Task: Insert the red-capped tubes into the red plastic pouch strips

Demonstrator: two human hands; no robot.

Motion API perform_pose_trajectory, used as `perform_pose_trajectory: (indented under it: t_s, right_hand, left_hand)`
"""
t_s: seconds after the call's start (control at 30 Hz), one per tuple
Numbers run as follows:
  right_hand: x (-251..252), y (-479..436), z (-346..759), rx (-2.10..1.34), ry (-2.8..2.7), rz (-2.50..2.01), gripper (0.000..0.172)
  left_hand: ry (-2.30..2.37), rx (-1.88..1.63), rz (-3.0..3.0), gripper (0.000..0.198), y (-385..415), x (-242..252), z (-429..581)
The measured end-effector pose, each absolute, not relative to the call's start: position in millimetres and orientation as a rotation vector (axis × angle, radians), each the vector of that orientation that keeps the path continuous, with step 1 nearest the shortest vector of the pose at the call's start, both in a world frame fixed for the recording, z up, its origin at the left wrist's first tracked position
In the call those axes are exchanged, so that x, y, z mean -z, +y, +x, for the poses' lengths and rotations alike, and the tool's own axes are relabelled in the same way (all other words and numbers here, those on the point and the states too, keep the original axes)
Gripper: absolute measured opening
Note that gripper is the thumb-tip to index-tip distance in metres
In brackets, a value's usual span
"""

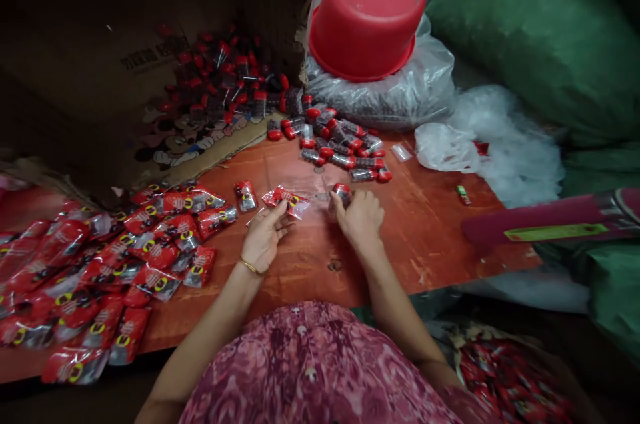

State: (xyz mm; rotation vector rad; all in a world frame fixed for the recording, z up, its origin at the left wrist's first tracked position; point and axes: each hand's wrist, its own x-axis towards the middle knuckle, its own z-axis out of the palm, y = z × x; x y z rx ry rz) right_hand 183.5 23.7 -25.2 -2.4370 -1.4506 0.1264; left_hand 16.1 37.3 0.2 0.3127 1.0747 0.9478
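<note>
My left hand (264, 237), with a gold bangle on the wrist, pinches a flat red-and-clear printed plastic packet (296, 204) between thumb and fingers. To the right, my right hand (364, 221) is closed around a small clear bottle with a red cap (342, 191); its lower part is hidden by the fingers. A gap separates the bottle from the packet. Just beyond my left hand lies a red wrapped packet (245, 196). A loose pile of red-capped bottles (345, 137) with dark contents lies past my hands.
Many red packets (160, 254) cover the table's left side. More bottles spill from a tipped cardboard box (200, 156). An upturned red basin (370, 4) sits on a stuffed clear bag (380, 101). A magenta bar (555, 221) juts over the red table (415, 237) at right.
</note>
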Motion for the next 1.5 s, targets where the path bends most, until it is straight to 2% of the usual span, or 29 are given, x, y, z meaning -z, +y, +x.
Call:
perform_pose_trajectory:
  t_s: [0.07, 0.17, 0.27, 0.4, 0.53, 0.77, 0.93, 1.17, 1.37, 1.5]
  right_hand:
    - [33, 24, 192, -0.078, -1.49, -2.525, 0.044]
    - [47, 20, 196, -0.122, -1.53, -2.377, 0.03]
    - [53, 11, 193, -0.37, -1.441, -2.053, 0.022]
    - [36, -8, 188, -0.774, -1.163, -1.558, 0.023]
    - [10, -25, 183, -0.984, -1.116, -1.399, 0.02]
    - [-3, -24, 179, -0.999, -1.152, -1.384, 0.016]
    - [2, -22, 172, -1.044, -1.088, -1.391, 0.023]
    - [10, -22, 158, -1.117, -1.047, -1.329, 0.028]
    - [20, -20, 138, -0.962, -0.962, -1.349, 0.024]
    - [25, -20, 134, -1.081, -0.999, -1.328, 0.025]
  left_hand:
    - [1.046, -0.935, 0.284, 0.02, 37, -2, 17]
    - [1.015, -0.905, 0.241, 0.014, 36, -3, 18]
    - [1.02, -0.891, 0.253, 0.014, 34, -5, 17]
    - [1.024, -0.896, 0.342, 0.019, 31, -6, 15]
    - [1.005, -0.881, 0.364, 0.021, 29, -6, 16]
    - [0.986, -0.859, 0.491, 0.03, 24, -4, 15]
    - [1.014, -0.912, 0.585, 0.028, 24, -6, 13]
    - [1.012, -1.046, 0.533, 0.037, 23, -6, 25]
    - [0.952, -1.118, 0.469, 0.036, 18, 3, 34]
    - [0.906, -1.094, 0.406, 0.031, 19, 6, 32]
